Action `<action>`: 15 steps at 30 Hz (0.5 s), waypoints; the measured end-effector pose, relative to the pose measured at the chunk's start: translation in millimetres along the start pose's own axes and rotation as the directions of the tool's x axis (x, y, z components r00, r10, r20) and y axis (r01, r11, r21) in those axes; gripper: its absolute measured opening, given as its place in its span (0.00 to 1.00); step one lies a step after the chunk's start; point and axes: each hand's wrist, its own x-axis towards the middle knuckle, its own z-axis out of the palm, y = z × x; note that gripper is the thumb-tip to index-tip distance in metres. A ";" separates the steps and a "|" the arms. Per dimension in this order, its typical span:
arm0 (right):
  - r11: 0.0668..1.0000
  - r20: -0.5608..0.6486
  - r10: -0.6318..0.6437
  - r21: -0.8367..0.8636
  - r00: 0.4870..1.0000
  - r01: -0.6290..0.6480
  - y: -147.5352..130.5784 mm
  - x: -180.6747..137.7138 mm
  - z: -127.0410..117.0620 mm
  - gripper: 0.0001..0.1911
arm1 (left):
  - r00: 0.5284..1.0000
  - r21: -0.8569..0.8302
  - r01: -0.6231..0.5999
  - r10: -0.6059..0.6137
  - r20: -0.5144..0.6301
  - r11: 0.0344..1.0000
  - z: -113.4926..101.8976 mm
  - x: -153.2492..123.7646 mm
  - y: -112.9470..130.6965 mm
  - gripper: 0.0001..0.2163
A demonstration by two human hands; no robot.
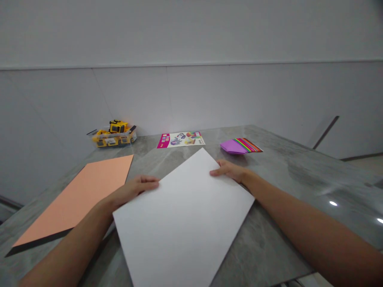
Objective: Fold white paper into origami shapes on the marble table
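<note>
A large white sheet of paper (185, 223) is held up in front of me, one corner pointing away and its lower part running out of view. My left hand (139, 186) grips its upper left edge, thumb on the face and fingers behind. On the upper right edge, my right hand (229, 169) pinches the sheet the same way, thumb on top. The fingers behind the paper are largely hidden. Left of my left arm lies an orange sheet (80, 191) with a dark edge beneath its near side.
At the back left stands a clear plastic box (112, 139) with yellow toy vehicle parts. A printed booklet (181, 139) lies near the wall. Fanned coloured paper (239, 146), purple on top, rests at the back right. Everything is on a grey marble-patterned table (299, 179).
</note>
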 end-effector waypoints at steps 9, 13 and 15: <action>0.946 -0.334 -0.277 0.068 0.901 0.316 8.1 22.9 -4.2 0.16 | 0.891 -0.290 -0.385 0.271 -0.364 0.876 -4.2 6.3 4.6 0.11; 0.944 -0.332 -0.280 0.074 0.901 0.321 3.6 19.1 0.2 0.15 | 0.837 -0.190 -0.318 0.181 -0.516 0.929 5.1 23.0 -11.5 0.09; 0.934 -0.335 -0.307 0.076 0.891 0.350 0.8 17.2 1.8 0.18 | 0.814 -0.178 -0.330 0.184 -0.550 0.927 4.7 25.8 -14.1 0.08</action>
